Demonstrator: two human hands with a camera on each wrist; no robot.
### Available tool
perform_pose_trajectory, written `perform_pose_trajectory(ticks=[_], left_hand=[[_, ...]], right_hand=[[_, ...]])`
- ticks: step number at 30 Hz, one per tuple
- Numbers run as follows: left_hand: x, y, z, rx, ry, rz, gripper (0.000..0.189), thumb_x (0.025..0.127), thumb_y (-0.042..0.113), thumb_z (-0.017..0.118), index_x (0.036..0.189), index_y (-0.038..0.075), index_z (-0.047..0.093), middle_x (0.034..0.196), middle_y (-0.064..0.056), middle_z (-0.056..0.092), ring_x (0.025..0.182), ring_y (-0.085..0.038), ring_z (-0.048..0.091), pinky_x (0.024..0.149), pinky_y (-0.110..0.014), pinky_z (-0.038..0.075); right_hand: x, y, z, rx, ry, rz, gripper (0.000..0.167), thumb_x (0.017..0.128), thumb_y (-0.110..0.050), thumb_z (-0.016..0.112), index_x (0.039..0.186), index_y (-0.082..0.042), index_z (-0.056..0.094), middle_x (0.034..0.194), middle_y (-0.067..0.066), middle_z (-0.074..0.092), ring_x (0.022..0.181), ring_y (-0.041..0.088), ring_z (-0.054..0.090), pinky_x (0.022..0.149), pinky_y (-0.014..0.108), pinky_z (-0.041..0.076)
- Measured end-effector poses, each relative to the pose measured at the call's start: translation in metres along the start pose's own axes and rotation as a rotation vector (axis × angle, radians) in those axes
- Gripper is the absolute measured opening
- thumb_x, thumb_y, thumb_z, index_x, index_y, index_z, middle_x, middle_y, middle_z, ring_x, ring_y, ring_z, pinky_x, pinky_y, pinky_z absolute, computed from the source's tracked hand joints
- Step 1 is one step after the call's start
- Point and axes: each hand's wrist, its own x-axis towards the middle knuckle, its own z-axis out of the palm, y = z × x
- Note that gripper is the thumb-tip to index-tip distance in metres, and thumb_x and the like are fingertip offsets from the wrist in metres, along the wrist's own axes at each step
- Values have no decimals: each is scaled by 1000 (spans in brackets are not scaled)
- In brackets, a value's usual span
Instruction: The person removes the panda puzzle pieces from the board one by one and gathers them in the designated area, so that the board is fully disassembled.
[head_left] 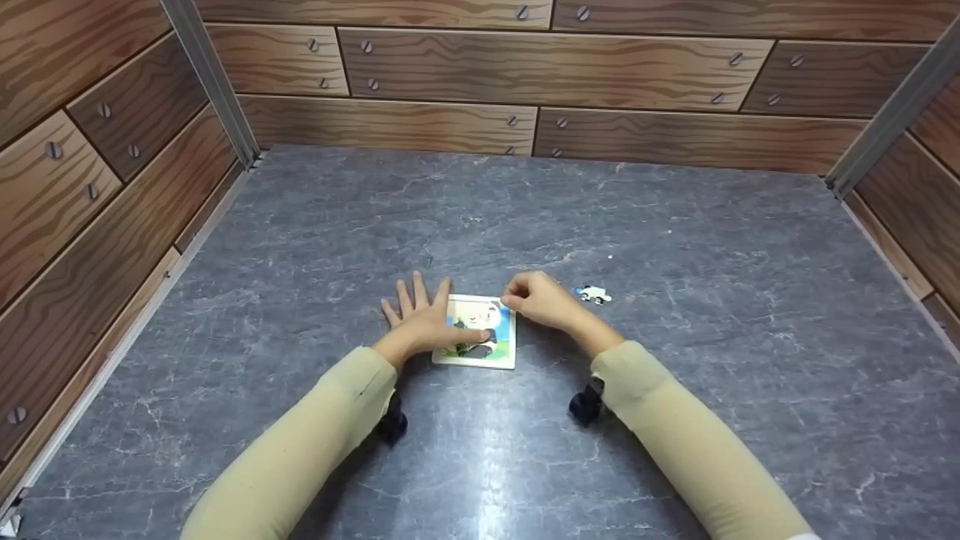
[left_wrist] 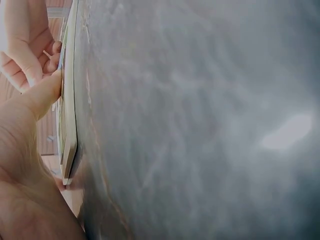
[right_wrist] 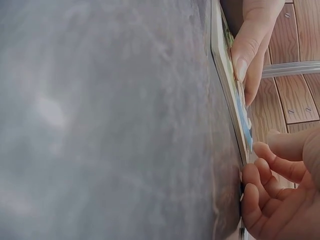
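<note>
A small framed panda jigsaw puzzle (head_left: 478, 364) lies flat on the table, its picture showing a panda against blue and green. Spread wide on its left side, my left hand (head_left: 427, 326) has straight fingers past the frame and the thumb (left_wrist: 47, 92) pressed on the picture. At the top right corner, my right hand (head_left: 544, 301) has curled fingers and pinches a blue-edged puzzle piece (right_wrist: 244, 122), which sits slightly raised there; the fingertips partly hide the grip. A loose white, black and blue puzzle piece (head_left: 594, 294) lies right of the right hand.
The grey marbled table (head_left: 480, 210) spreads around the puzzle. Wood-patterned panels (head_left: 450, 67) wall it at the back and both sides, with metal posts (head_left: 214, 82) at the corners. A dark wrist device (head_left: 585, 405) hangs under each sleeve.
</note>
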Motion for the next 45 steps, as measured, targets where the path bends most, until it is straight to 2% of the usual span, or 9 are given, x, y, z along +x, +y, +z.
perform_pose_trajectory(ticks=[8,14,22,25,30,34,37,41,45], left_hand=[[-1,-1,-1,22,30,-12,117,63,77,62,150,28,2,149,-13,-26,132,-33,-30,100,-58,-20],[0,0,0,42,43,-19,121,62,78,61,151,23,0,150,-13,-24,133,-34,-27,101,-58,-19],[1,1,5,39,70,-17,125,62,78,61,150,16,-2,151,-12,-22,134,-33,-25,102,-58,-18],[0,-1,4,22,48,25,121,67,75,60,150,13,-2,151,-15,-22,135,-34,-24,101,-58,-19],[-2,-11,-9,-10,-28,164,111,72,66,65,151,12,7,150,-21,-18,135,-37,-21,101,-60,-17],[0,-26,-21,30,-86,290,109,68,57,75,150,16,16,151,-22,-12,137,-38,-16,103,-61,-12],[3,-36,-27,52,-116,361,111,63,52,80,150,18,19,152,-22,-9,138,-37,-13,104,-60,-9],[7,-45,-31,54,-126,414,111,61,48,83,149,21,21,153,-19,-7,138,-37,-11,105,-59,-7],[8,-50,-32,49,-137,425,109,61,47,83,149,25,22,154,-15,-7,138,-35,-13,106,-57,-8]], right_hand=[[1,0,1,58,8,0,11,87,-8,60,82,2,63,72,1,57,62,9,49,55,22,42],[3,2,2,89,11,28,10,86,-6,62,82,2,64,72,2,58,59,8,51,52,21,44],[4,3,1,90,44,-3,4,80,0,66,81,1,62,73,4,59,62,10,51,55,21,44],[4,3,2,121,41,-1,6,80,2,67,85,2,63,73,4,59,61,11,52,54,22,44],[3,3,3,138,30,4,9,82,0,66,89,5,65,71,5,59,59,10,52,52,22,45],[3,2,3,151,25,2,8,83,-1,65,88,5,65,71,4,58,58,10,52,51,21,45],[3,2,4,169,19,-1,7,84,-1,64,87,5,65,71,5,59,58,11,53,51,21,45],[2,2,5,183,22,-11,7,84,-1,64,87,6,65,72,5,59,59,12,53,52,21,45],[2,2,5,187,25,-16,7,84,-1,64,87,6,65,73,6,60,59,13,54,52,21,46]])
